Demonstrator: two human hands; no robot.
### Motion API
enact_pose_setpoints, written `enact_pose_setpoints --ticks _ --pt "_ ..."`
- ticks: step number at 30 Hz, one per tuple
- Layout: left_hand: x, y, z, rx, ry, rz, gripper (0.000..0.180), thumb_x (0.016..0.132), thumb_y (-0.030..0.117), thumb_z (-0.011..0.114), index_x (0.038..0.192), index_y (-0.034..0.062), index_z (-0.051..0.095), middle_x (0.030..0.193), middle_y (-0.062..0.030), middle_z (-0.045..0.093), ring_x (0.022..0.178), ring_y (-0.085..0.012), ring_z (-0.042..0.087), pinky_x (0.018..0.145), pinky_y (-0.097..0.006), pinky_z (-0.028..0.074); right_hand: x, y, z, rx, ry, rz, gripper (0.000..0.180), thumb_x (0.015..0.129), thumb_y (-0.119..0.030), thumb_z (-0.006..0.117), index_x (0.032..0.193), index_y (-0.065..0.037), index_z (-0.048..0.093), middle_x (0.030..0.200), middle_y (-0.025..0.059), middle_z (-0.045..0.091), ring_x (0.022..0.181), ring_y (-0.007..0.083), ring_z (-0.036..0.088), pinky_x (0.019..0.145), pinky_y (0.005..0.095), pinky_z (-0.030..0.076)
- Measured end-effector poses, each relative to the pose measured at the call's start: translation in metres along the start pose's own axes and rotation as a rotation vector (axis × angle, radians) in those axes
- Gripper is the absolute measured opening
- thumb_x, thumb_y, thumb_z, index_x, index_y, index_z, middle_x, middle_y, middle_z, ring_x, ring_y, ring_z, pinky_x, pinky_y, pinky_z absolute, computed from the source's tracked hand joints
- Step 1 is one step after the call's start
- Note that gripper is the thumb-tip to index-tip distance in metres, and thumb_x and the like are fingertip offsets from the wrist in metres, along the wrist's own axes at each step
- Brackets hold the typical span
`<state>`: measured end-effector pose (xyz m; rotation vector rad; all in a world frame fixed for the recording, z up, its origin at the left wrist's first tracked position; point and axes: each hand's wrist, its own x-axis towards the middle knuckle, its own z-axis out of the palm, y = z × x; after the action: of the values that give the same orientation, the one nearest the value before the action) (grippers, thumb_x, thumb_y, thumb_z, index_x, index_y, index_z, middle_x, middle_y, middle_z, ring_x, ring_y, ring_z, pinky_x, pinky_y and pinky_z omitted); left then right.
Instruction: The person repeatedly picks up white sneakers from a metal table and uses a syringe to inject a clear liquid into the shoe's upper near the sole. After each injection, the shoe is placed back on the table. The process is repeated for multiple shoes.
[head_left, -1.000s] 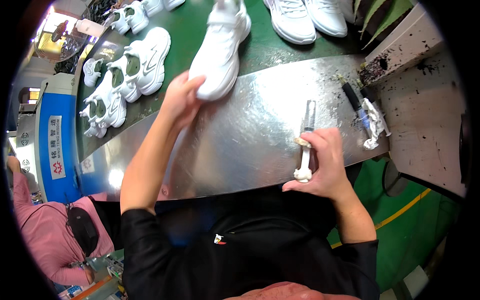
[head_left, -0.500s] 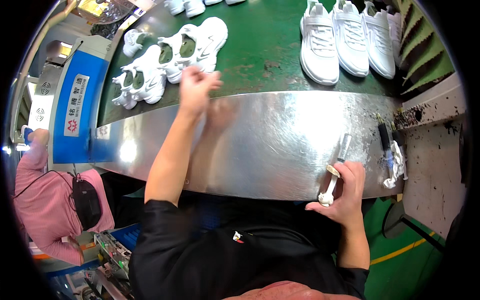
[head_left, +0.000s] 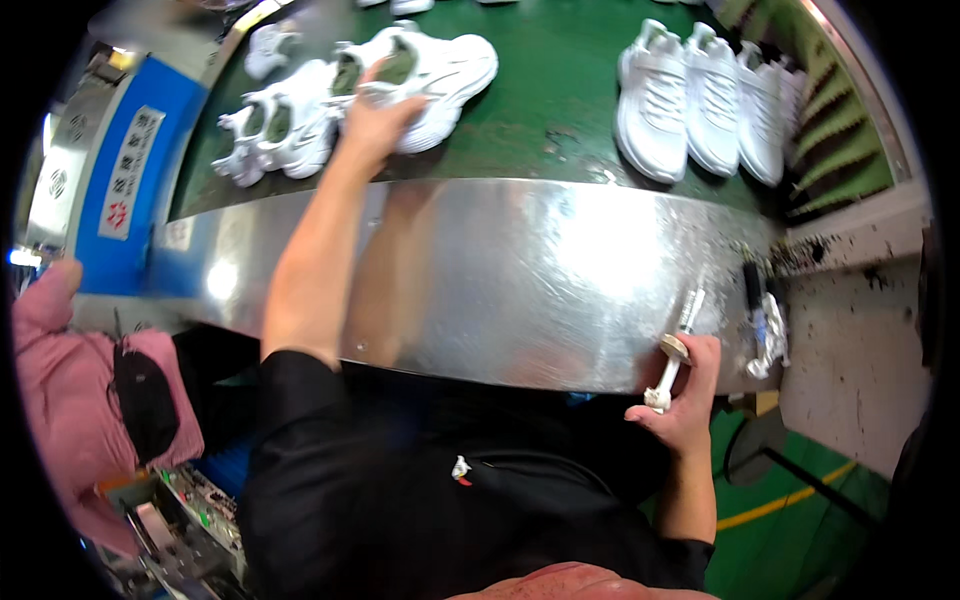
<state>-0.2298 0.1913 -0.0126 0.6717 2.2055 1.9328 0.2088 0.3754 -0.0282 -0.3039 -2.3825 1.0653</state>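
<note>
My left hand (head_left: 378,122) reaches over the steel edge to the far left, its fingers at the heel and opening of a white sneaker (head_left: 452,72) that lies with its toe to the right. The fingers are closed on the sneaker's near side; some fingertips are hidden by it. More white sneakers (head_left: 297,118) lie close to the left of that hand. Over the steel ledge at the right, my right hand (head_left: 692,395) grips a syringe (head_left: 690,312), its clear barrel pointing away from me. White residue clings to the plunger end (head_left: 657,398).
Several upright white sneakers (head_left: 655,105) stand at the back right on the green belt (head_left: 555,85). The steel ledge (head_left: 480,290) runs in front. A black-handled tool (head_left: 753,288) and crumpled white material (head_left: 770,345) lie right. A person in pink (head_left: 70,390) is at left.
My left hand has moved forward from above the ledge onto the white sneaker and closed on it. My right hand keeps the syringe in nearly the same place. The view has shifted slightly.
</note>
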Motion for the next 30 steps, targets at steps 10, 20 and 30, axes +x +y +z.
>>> enact_pose_setpoints --ticks 10,20,30 --pt "-0.224 0.058 -0.029 0.337 -0.276 0.155 0.087 0.065 0.008 0.072 0.139 0.0031 0.026 0.127 -0.0165 0.04 0.111 -0.0249 0.049 0.09 -0.034 0.047 -0.035 -0.01 -0.019 0.184 -0.068 0.12 0.096 0.055 -0.067 0.075 0.12 -0.003 0.045 0.095 0.0094 0.047 0.084 0.0206 0.044 0.073 0.0312 0.038" --pt "-0.061 0.009 -0.026 0.23 -0.37 -0.412 0.043 0.086 0.039 0.058 0.099 -0.0023 0.062 0.084 -0.0065 0.06 0.078 -0.0135 0.057 0.064 -0.024 0.046 -0.047 -0.043 -0.023 0.404 0.013 0.42 0.106 0.06 -0.066 0.074 0.132 0.003 0.037 0.109 0.0089 0.054 0.099 0.0174 0.053 0.087 0.0314 0.043" --pt "-0.099 0.06 0.039 -0.581 -0.361 -0.3 0.045 0.079 0.016 0.06 0.115 -0.0078 0.044 0.103 -0.0135 0.059 0.086 -0.017 0.061 0.076 -0.03 0.052 -0.023 -0.068 -0.015 0.547 -0.102 0.246 0.105 0.055 -0.064 0.078 0.125 0.003 0.04 0.101 0.0115 0.048 0.088 0.0185 0.051 0.079 0.0305 0.043"
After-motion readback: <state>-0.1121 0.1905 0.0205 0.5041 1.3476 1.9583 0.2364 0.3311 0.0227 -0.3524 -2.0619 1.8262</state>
